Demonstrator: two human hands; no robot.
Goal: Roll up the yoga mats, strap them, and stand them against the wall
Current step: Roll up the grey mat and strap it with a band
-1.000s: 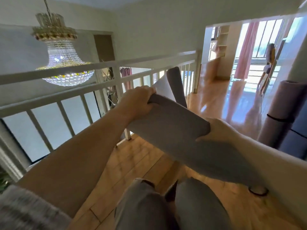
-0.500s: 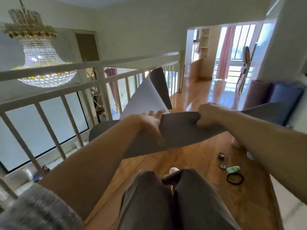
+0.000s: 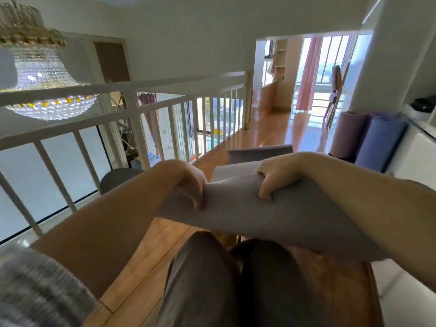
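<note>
A grey yoga mat (image 3: 247, 208) hangs unrolled and folded in front of me, held up at chest height above my knees. My left hand (image 3: 188, 180) grips its near edge with curled fingers, and my right hand (image 3: 271, 180) grips the same edge a hand's width to the right. The mat's far end (image 3: 259, 153) curls up beyond my hands. Two rolled mats stand against the wall at the right: a mauve one (image 3: 346, 135) and a blue one (image 3: 377, 142).
A white railing (image 3: 132, 107) runs along the left over an open drop, with a chandelier (image 3: 44, 86) beyond it. Wooden floor (image 3: 146, 267) lies below me. A white ledge (image 3: 415, 147) sits at the right. A bright doorway opens far ahead.
My view has swung slightly right and down. Both hands have come closer together on the mat's edge, and the mat's raised flap has dropped lower. The small items on the floor are now hidden by the mat.
</note>
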